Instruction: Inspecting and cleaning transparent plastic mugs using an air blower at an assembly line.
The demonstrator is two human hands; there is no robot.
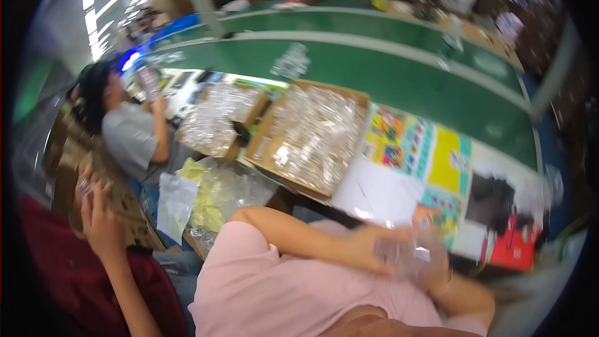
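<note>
In front of my pink shirt, my left hand (367,248) and my right hand (438,273) are closed around a clear plastic package (405,254). Motion blurs it, so its exact shape and contents cannot be made out. My left fingers hold its left side, while the right hand grips it from the right and below. Just beyond my hands lie a white sheet (377,190) and colourful printed sheets (430,153). To their left, a shallow cardboard box (254,150) holds many clear plastic packages (318,131).
A second box of clear packages (218,115) sits farther left. Green conveyor belts (387,65) run behind the bench. A co-worker in grey (134,134) sits at left; another person's hand (97,215) is nearer. Yellow and clear wrapping (218,196) fills a carton. A red packet (515,246) lies right.
</note>
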